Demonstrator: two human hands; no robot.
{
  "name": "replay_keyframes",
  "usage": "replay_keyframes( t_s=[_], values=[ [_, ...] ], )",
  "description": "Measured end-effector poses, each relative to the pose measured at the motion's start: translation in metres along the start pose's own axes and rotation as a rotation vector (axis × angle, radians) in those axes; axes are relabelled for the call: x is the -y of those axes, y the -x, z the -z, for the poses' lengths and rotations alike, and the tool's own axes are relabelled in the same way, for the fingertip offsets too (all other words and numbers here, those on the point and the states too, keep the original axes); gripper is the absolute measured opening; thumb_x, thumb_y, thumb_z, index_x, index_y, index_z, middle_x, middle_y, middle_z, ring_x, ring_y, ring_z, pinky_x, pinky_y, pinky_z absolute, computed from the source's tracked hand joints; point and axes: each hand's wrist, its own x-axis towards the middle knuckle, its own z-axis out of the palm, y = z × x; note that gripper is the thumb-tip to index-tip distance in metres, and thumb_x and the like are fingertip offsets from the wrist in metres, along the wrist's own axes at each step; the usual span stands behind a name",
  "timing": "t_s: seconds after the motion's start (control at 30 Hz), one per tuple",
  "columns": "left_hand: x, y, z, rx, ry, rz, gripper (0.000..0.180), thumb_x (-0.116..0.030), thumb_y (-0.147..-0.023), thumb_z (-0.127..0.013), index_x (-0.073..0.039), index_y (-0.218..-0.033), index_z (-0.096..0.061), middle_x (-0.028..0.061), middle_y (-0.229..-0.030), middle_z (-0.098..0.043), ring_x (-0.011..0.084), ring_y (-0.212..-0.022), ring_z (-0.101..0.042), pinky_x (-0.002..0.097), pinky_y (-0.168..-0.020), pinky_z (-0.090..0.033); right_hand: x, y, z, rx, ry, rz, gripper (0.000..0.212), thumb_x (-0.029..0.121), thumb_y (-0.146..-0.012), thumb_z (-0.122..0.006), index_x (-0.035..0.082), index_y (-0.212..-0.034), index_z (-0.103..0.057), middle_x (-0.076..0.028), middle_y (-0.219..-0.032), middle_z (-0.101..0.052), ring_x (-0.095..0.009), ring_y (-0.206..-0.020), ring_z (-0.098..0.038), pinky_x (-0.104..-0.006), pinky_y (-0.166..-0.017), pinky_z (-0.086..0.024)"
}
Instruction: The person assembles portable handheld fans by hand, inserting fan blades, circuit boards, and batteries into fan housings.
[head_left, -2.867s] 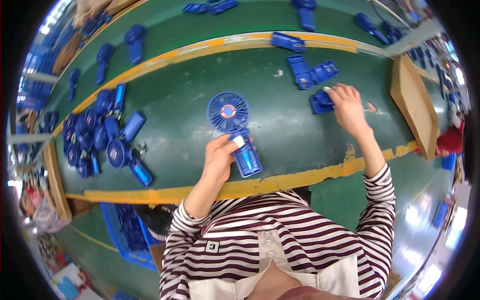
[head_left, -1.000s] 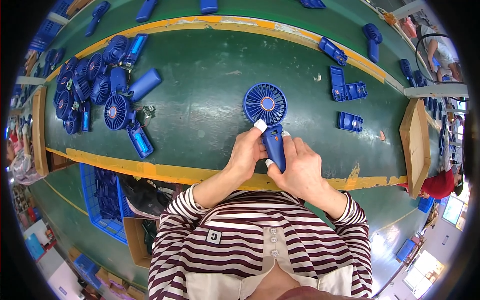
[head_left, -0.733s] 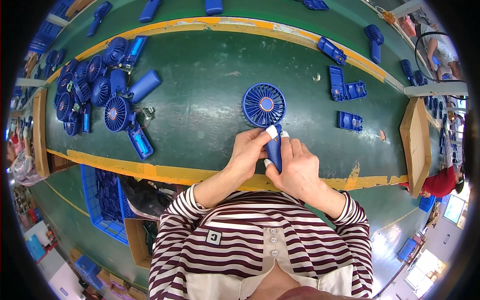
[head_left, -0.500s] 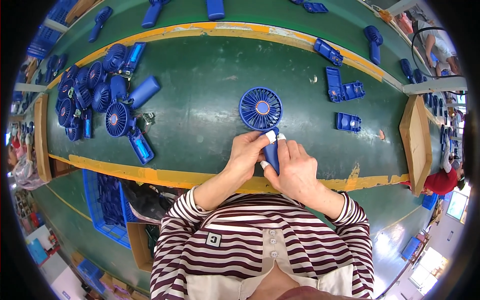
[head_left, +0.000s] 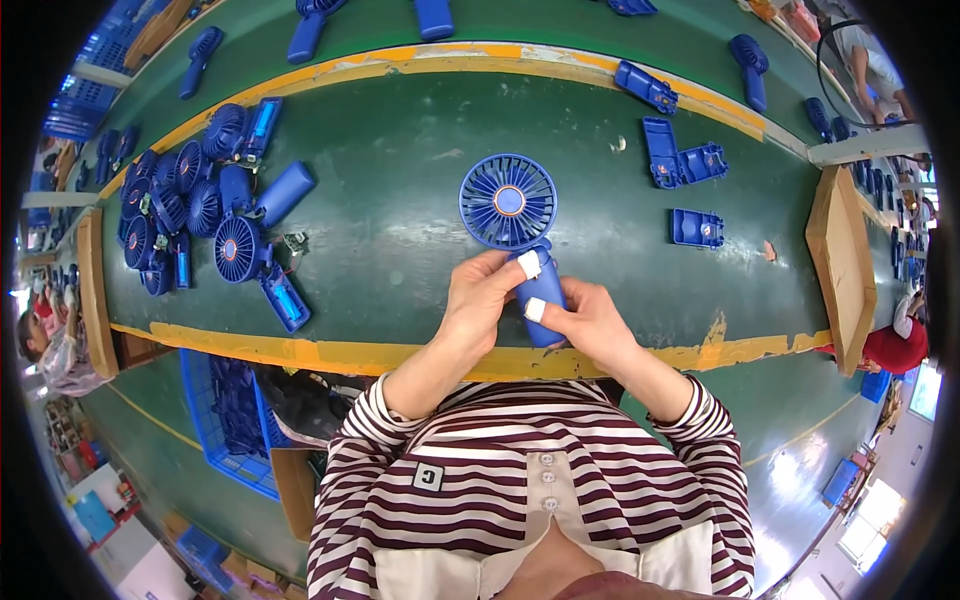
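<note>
Two hands, left point(head_left: 474, 300) and right point(head_left: 595, 322), angled inward (thumbs uppermost), grip closed around blue fan handle point(head_left: 544, 283).

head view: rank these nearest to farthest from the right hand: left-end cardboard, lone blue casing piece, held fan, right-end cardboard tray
1. Held fan: its handle touches the right hand.
2. Lone blue casing piece: to the right of the fan.
3. Right-end cardboard tray: farther out on the right.
4. Left-end cardboard: on the opposite side, far left.
</note>
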Motion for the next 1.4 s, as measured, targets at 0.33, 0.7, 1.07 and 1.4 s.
replay_keyframes(
  t_s=[0.33, 0.7, 1.07, 1.4],
  values=[
    [0.0, -0.003, -0.002, 0.032, -0.007, -0.024, 0.019, -0.01, -0.082, -0.062, 0.003, -0.095, -0.062, 0.0059, -0.085, -0.064, 0.0099, -0.07, -0.059, 0.0223, -0.056, -0.048, 0.007, -0.003, -0.003, 0.08, -0.362, -0.024, 0.032, 0.016, -0.082, -0.063, -0.005, -0.104, -0.053, -0.011, -0.088, -0.062, -0.016, -0.075, -0.062, -0.0266, -0.066, -0.052],
    [0.013, 0.002, -0.003, 0.193, -0.116, -0.138, 0.029, -0.003, -0.079, -0.06, 0.007, -0.107, -0.056, 0.0137, -0.103, -0.063, 0.0183, -0.089, -0.062, 0.0283, -0.077, -0.051, -0.012, -0.003, -0.002, -0.017, -0.274, 0.09, 0.027, 0.007, -0.079, -0.061, -0.005, -0.102, -0.052, -0.01, -0.086, -0.061, -0.015, -0.071, -0.061, -0.0268, -0.065, -0.052],
    [-0.006, 0.002, -0.008, 0.386, -0.025, -0.104, 0.038, -0.015, -0.084, -0.049, 0.001, -0.119, -0.045, 0.0121, -0.113, -0.059, 0.0064, -0.052, -0.05, 0.0185, -0.038, -0.038, 0.012, 0.001, 0.003, 0.218, -0.597, 0.138, 0.029, 0.022, -0.084, -0.058, -0.003, -0.098, -0.054, -0.014, -0.083, -0.062, -0.02, -0.07, -0.063, -0.0291, -0.062, -0.053],
    [-0.2, -0.107, 0.038, -0.265, -0.57, -0.51, 0.033, -0.012, -0.077, -0.061, -0.001, -0.107, -0.053, 0.0081, -0.081, -0.061, 0.0176, -0.069, -0.063, 0.0286, -0.058, -0.05, 0.058, -0.035, 0.121, -0.045, 0.04, 0.41, 0.034, 0.006, -0.081, -0.061, -0.002, -0.112, -0.05, -0.007, -0.083, -0.062, -0.012, -0.074, -0.06, -0.0262, -0.062, -0.049]
  ],
)
